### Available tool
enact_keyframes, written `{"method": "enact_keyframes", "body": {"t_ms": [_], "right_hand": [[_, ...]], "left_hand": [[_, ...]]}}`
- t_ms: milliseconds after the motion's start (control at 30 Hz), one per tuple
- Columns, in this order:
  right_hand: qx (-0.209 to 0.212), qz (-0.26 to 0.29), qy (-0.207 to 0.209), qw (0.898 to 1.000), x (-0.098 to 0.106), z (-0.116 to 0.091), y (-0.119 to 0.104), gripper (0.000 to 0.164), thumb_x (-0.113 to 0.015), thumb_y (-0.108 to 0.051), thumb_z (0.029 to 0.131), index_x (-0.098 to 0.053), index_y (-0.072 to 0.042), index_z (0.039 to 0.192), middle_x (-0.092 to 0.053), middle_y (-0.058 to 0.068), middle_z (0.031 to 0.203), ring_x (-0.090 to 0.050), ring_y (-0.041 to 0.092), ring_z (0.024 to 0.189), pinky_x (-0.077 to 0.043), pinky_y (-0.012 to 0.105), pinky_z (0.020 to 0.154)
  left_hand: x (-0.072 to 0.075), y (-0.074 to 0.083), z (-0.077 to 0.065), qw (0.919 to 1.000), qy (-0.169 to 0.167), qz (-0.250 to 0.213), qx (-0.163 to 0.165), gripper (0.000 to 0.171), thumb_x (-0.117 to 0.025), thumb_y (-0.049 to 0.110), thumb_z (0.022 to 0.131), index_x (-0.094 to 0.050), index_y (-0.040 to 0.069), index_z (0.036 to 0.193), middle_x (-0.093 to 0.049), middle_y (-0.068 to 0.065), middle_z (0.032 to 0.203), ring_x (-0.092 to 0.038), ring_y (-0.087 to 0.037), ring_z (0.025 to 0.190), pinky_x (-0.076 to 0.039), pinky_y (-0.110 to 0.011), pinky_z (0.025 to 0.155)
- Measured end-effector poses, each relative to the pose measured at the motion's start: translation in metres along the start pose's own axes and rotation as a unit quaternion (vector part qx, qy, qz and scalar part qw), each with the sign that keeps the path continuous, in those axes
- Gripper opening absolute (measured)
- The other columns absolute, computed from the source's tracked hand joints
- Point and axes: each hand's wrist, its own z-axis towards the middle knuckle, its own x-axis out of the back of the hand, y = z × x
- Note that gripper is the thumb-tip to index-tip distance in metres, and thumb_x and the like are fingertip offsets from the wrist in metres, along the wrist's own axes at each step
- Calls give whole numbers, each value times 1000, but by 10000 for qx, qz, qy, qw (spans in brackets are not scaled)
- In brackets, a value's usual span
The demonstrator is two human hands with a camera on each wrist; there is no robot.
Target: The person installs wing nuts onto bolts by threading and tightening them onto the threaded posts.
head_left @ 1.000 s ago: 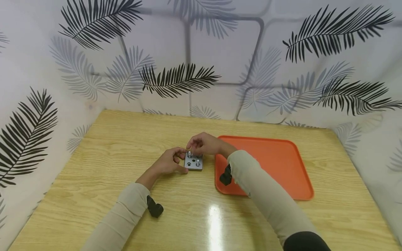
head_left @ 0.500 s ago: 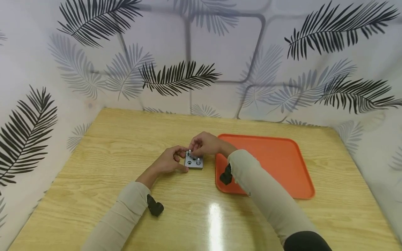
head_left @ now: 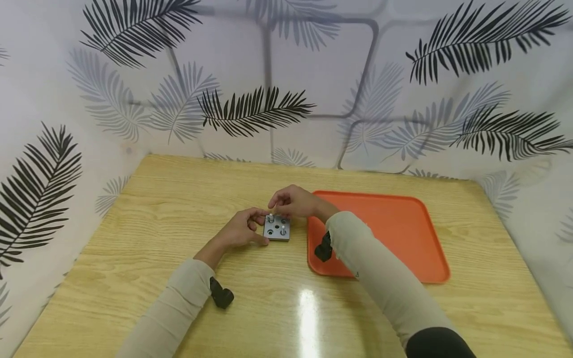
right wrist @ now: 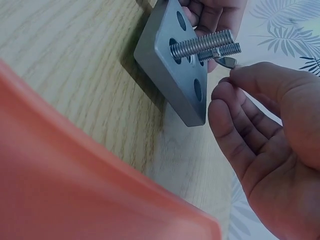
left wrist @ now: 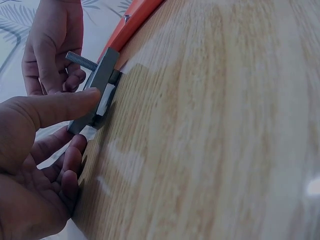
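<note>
A grey metal plate (head_left: 276, 233) with several holes stands on bolt heads just off the table. My left hand (head_left: 243, 228) grips its left side, the thumb (left wrist: 75, 105) on one edge and fingers at the opposite one. Two threaded bolts point up through it: a near bolt (right wrist: 200, 44) and a far bolt (right wrist: 231, 49). On the far bolt sits a small silver nut with a projecting wing (right wrist: 227, 62), seemingly a wing nut. My right hand (head_left: 295, 203) is beside that wing, fingers loosely bent; the fingertips are at or just off it, and no firm pinch shows.
An orange tray (head_left: 385, 199) lies right of the plate, under my right forearm. A small metal piece (left wrist: 126, 19) shows by the tray in the left wrist view. Leaf-patterned cloth (head_left: 304, 74) hangs behind the wooden table (head_left: 188, 189).
My right hand shifts slightly at the far bolt, dipping toward the plate and then lifting back, uncovering more of the holes. My left hand stays on the plate.
</note>
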Motion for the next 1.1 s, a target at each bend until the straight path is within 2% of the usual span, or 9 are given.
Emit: {"method": "enact_keyframes", "body": {"t_ms": [233,367,633,733,933,1100], "right_hand": [[-142,-156,-294,9993,-2,0,-5,24,-59,2,93,-68,4,115,-71,15,92,-60,5,73,-51,22,71],[-204,-231,-383,9988,-5,2,-7,25,-61,2,91,-68,3,116,-71,14,89,-59,4,70,-50,20,68],[-414,-517,-228,9975,-8,2,-10,14,-70,-5,90,-70,0,103,-68,4,81,-57,4,69,-47,19,65],[-348,-503,-116,9981,-5,0,-8,14,-68,-9,91,-70,-2,103,-67,3,82,-57,5,70,-48,20,66],[-168,-234,152,9995,1,-2,-6,17,-56,-6,96,-69,1,105,-67,12,84,-54,9,68,-48,23,66],[-101,-419,118,9990,-1,0,-6,16,-58,-8,99,-70,1,106,-70,14,89,-57,10,71,-49,22,68]], "left_hand": [[2,0,1,10000,-8,15,80,69,-84,7,78,-52,4,139,-57,-11,120,-45,-20,96,-40,-31,84],[3,-1,1,10000,-35,8,72,69,-84,9,78,-52,3,139,-57,-12,122,-45,-20,97,-39,-30,84],[3,0,-1,10000,-46,-66,-54,69,-83,8,79,-52,3,140,-56,-14,121,-44,-21,94,-39,-31,82],[3,0,0,10000,-33,-18,-47,68,-84,9,78,-53,4,139,-56,-13,120,-44,-20,95,-39,-31,83],[2,1,0,10000,25,8,22,67,-84,7,77,-55,5,137,-56,-10,117,-44,-20,94,-39,-31,83],[1,2,-1,10000,-4,-20,16,67,-84,6,77,-54,5,137,-56,-9,117,-44,-20,94,-39,-31,83]]}}
